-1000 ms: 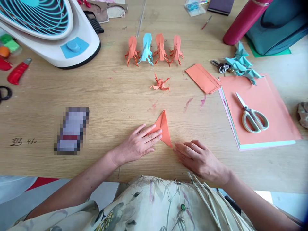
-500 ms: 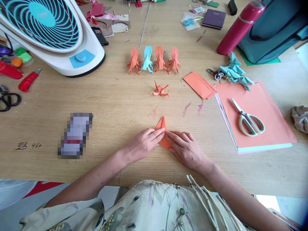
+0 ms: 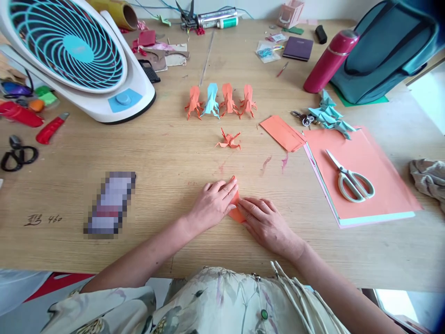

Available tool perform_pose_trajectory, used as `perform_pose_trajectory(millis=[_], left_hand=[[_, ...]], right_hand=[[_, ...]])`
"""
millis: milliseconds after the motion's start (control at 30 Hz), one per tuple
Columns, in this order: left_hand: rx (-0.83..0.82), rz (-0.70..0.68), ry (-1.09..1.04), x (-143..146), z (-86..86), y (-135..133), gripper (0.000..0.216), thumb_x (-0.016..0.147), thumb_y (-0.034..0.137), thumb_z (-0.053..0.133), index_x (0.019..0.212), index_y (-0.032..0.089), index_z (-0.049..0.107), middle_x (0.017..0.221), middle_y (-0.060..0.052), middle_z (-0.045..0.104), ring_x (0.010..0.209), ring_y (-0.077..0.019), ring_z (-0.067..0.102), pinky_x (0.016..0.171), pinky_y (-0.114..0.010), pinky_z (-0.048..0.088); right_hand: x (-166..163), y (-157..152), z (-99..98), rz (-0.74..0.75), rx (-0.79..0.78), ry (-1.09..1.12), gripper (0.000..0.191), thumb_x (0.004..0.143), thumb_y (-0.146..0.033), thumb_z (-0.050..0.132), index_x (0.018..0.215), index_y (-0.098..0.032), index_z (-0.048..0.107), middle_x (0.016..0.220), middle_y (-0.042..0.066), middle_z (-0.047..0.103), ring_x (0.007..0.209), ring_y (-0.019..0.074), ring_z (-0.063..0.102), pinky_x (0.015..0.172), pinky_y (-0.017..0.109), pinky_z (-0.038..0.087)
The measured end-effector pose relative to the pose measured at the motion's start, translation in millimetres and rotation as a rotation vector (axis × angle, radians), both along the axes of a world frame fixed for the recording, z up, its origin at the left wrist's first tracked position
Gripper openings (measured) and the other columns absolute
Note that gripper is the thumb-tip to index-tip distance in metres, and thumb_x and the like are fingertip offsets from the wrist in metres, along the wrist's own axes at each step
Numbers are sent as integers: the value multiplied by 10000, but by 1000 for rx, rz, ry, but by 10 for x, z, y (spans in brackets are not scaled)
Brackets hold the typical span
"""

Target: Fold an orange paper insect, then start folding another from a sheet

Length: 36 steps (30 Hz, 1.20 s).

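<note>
A small folded piece of orange paper lies on the table in front of me, mostly covered by my fingers. My left hand holds it from the left, with its fingers pressed together along the paper up to the far tip. From the other side, my right hand grips the near right edge with bent fingers; its thumb is partly hidden. Beyond my hands sits a small orange paper figure with thin legs. Behind it stands a row of folded paper figures, orange ones and one light blue.
White-handled scissors rest on a stack of coloured sheets at right. Orange paper strips, a blue folded paper chain and a pink flask lie beyond. To the left are a fan, a phone and black scissors.
My left hand has slid forward along the orange paper, and its fingers now cover the pointed tip. My right hand stays at the paper's right edge. The camera view has tilted up slightly.
</note>
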State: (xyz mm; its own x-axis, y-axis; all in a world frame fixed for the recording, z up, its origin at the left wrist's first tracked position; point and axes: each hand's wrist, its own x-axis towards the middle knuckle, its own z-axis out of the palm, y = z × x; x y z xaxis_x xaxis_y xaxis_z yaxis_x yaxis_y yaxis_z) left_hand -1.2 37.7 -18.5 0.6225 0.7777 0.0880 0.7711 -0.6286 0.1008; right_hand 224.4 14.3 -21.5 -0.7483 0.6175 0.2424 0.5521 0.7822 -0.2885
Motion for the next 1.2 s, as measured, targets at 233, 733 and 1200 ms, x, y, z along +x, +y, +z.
perform_pose_trajectory(millis=[233,733,1200], left_hand=[[-42,334,-206,156,-17,164,390,910,397,651,1183,123,602,1197,-160,627,1055,-298,566,895,-433,479],[-559,445,-1086,287,137,264,175,843,299,657,955,187,586,783,13,633,701,-127,585,690,-249,472],[-479,468,-1262,209,342,89,174,788,313,720,750,172,625,745,7,618,670,-116,524,639,-229,415]], right_hand=[[-7,6,-1,-13,-23,12,379,983,-182,528,1351,-118,586,1359,172,630,1230,298,567,952,457,507],[16,33,-4,-356,-597,650,417,948,-401,599,1314,-211,544,1142,112,699,991,233,674,875,368,543],[-229,-30,-36,-396,-669,589,282,897,-333,586,666,-192,507,613,-35,442,574,114,382,546,252,289]])
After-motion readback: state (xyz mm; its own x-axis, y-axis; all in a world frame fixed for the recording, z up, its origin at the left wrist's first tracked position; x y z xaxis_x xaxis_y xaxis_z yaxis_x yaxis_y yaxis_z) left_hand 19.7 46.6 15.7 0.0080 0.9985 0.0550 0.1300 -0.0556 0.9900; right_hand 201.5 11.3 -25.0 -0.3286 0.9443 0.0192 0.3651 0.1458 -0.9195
